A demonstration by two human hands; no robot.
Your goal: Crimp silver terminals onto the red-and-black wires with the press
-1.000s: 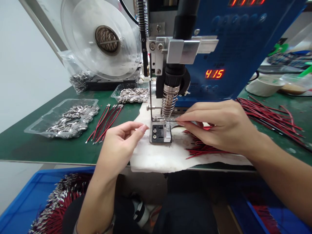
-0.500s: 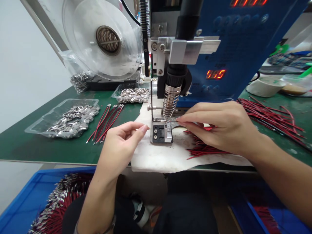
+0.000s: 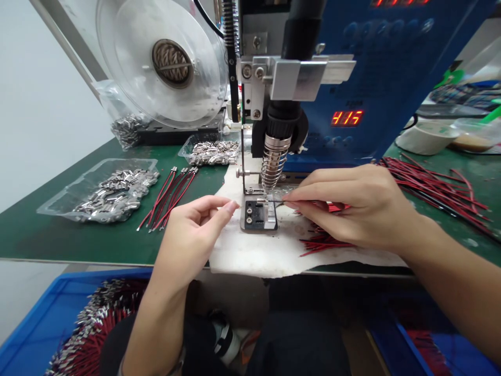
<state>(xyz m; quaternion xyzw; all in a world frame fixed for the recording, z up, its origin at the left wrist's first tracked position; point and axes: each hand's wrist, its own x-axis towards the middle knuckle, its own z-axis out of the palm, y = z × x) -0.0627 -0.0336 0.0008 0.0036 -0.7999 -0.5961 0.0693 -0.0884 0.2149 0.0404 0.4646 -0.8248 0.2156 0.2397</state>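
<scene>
1. Pinching, head view: right hand (image 3: 348, 201), thumb against fingers, closed upon a thin dark wire (image 3: 276, 201) that runs leftward from the fingertips.
2. Metal piece (image 3: 262, 200), small, silvery, at the wire's left end and by the back edge of the black fixture (image 3: 254, 216); contact with the latter cannot be told.
3. Left hand (image 3: 190, 235), thumb and forefinger tips brought together, just left of the black fixture; whether anything small sits between them cannot be told.
4. Spring-wrapped nozzle (image 3: 274, 162), pointing down above the black fixture, in front of a blue machine (image 3: 376, 99).
5. White sheet (image 3: 242, 258), beneath the black fixture; on it a red wire bundle (image 3: 321, 244), partly under the right hand.
6. Green bench (image 3: 27, 230), bearing a clear tray (image 3: 58, 204) of metal parts, with metal-tipped leads (image 3: 172, 201) just beside it.
7. Blue bin (image 3: 43, 303), lower left, holding many metal-tipped wires.
</scene>
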